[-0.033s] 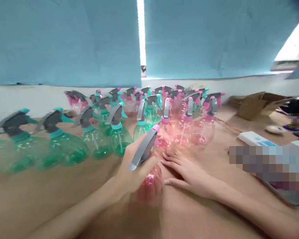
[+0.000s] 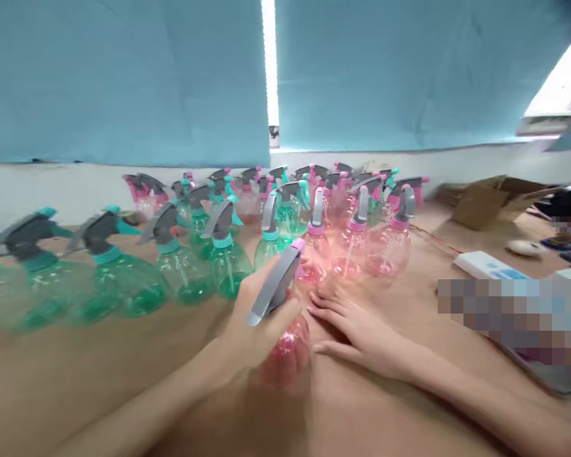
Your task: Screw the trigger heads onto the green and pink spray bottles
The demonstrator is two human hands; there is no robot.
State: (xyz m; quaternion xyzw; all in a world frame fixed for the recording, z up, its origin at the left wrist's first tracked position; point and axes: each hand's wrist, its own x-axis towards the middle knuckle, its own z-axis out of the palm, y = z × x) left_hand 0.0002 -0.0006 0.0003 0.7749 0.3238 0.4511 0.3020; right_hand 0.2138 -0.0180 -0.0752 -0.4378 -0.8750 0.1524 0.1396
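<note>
My left hand (image 2: 242, 327) is wrapped round the neck of a pink spray bottle (image 2: 289, 355) with a grey trigger and pink nozzle. Clear pink plastic shows below my fingers; part of the bottle is hidden behind them. My right hand (image 2: 361, 324) lies flat on the brown table (image 2: 361, 412), fingers apart and pointing at the held bottle, with nothing in it. Just beyond it stand pink spray bottles, among them one at the right end (image 2: 389, 251). Green spray bottles, such as this one (image 2: 229, 270) with a turquoise collar, line up to the left.
More pink and green spray bottles crowd the back by the white wall (image 2: 52, 187). At the right are a cardboard box (image 2: 480, 200), a white computer mouse (image 2: 524, 247) and a white and blue box (image 2: 490, 265). A pixelated patch hides the area in front of them.
</note>
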